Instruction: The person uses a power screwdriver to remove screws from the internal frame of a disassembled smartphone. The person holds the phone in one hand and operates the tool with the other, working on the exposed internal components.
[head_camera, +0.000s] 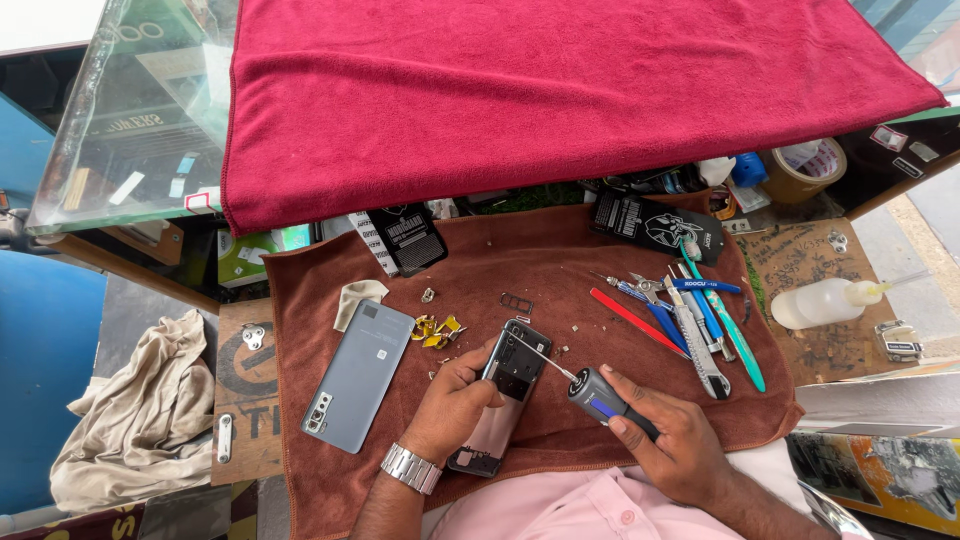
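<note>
An opened phone (512, 375) lies on a brown cloth (560, 275), its inner parts showing. My left hand (452, 408), with a metal watch on the wrist, grips the phone along its left side. In my right hand (672, 440) is a grey and blue screwdriver (590, 390), its thin shaft angled up-left with the tip on the upper part of the phone. The phone's grey back cover (358, 375) rests face down to the left. Small yellow bits (437, 331) and loose tiny parts lie just above the phone.
Several hand tools (695, 320) lie in a row to the right: tweezers, a red stick, blue and green handles. A white squeeze bottle (825, 302), a tape roll (812, 168), black packets (408, 238) and a red cloth (540, 90) over a glass counter sit beyond. A beige rag (150, 410) lies at left.
</note>
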